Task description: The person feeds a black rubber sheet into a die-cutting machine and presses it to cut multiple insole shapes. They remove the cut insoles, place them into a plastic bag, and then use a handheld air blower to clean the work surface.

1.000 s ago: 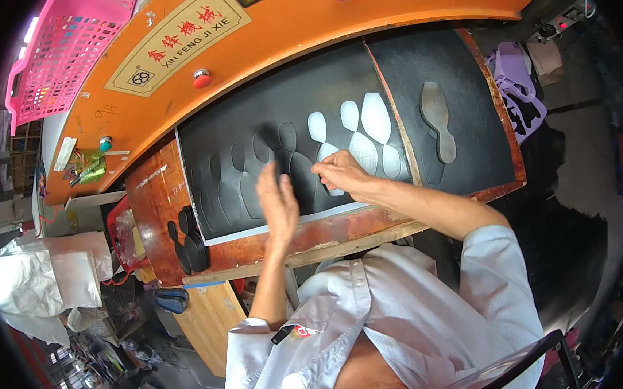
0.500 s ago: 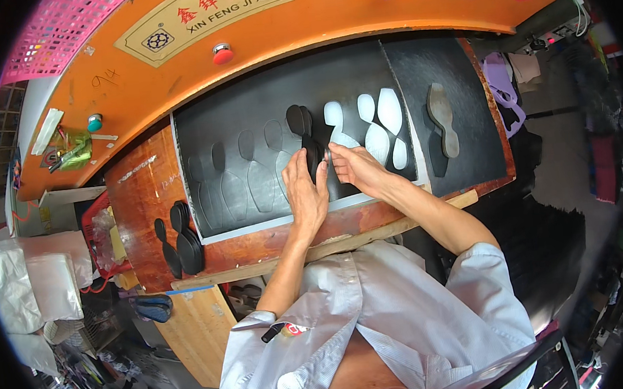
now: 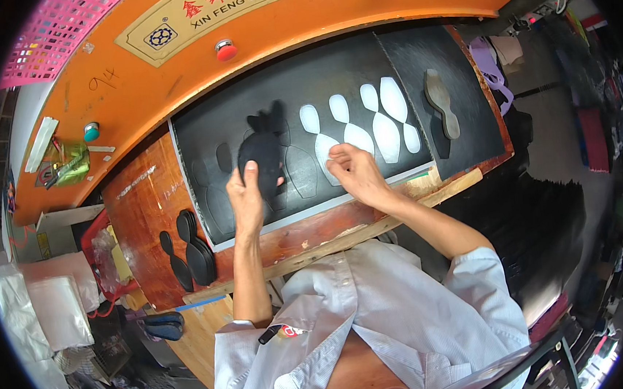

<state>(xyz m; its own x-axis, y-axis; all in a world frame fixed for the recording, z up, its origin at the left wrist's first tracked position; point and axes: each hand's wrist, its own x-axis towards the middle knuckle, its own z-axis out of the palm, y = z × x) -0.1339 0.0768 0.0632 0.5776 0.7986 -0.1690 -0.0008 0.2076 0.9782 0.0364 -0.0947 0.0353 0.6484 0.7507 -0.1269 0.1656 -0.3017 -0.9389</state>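
My left hand (image 3: pixel 246 196) grips several stacked black sole-shaped pieces (image 3: pixel 261 154), thumb on top, raised over the left part of a black sheet (image 3: pixel 207 122). The pieces are smeared by motion. My right hand (image 3: pixel 358 176) hovers over the sheet, fingers curled towards the thumb; whatever they hold, if anything, is hidden. Just beyond it lies a row of white sole-shaped areas (image 3: pixel 351 136) in the sheet. Left of them, fainter sole outlines (image 3: pixel 299 173) are cut into the black surface. A metal sole-shaped cutting die (image 3: pixel 442 104) rests at the right.
Two piles of black sole pieces (image 3: pixel 197 247) lie on the wooden table (image 3: pixel 146 237) at the left. An orange machine beam (image 3: pixel 340 6) with red and green buttons spans the far side. A wooden strip (image 3: pixel 323 245) runs along the front edge. Plastic bags (image 3: pixel 56 302) hang at the left.
My left hand has lifted the black pieces and carried them left, uncovering another white sole shape. My right hand has come away from the pieces. The whole view has shifted slightly.
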